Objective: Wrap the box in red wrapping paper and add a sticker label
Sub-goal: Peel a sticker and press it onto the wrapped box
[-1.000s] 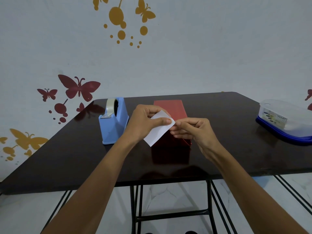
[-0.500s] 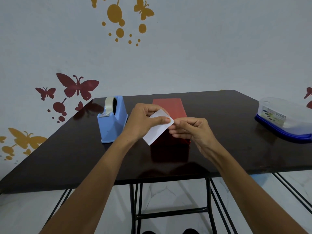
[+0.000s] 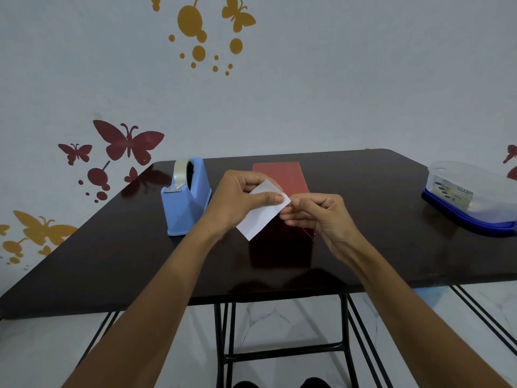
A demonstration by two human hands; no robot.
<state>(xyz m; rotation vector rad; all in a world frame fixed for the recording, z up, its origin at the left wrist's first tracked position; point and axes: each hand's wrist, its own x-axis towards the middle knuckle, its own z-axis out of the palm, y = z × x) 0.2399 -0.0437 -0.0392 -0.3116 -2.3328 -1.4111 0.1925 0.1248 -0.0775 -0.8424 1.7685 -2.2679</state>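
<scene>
The sticker label [image 3: 261, 212], a small white rectangle, is held up in the middle of the frame, tilted so its long axis runs from lower left to upper right. The left hand [image 3: 237, 200] pinches it, thumb pressed on the front near the upper right corner and fingers curled behind. The right hand [image 3: 321, 214] comes in from the right with its thumb and forefinger closed on that same corner, the other fingers curled beneath. I would guess it is picking the backing loose, though no separated layer can be made out.

Just behind and below the label sits the box [image 3: 279, 177], already covered in red paper. Its long axis runs straight away from the person toward the wall, and its flat top shows above the knuckles. What matters for the coming move is that the label hangs over the near end of the box, with both hands about equally close to it. Once peeled, the label only has to go down and slightly forward, and it probably needs turning to line up with the box's length.

The dark glossy desk [image 3: 112, 247] mirrors the red box. A blue tape dispenser [image 3: 186, 203] stands left of the hands, and a lidded plastic container [image 3: 472, 197] sits at the right edge. Beyond is a pale wall with butterfly decals [image 3: 128, 141].
</scene>
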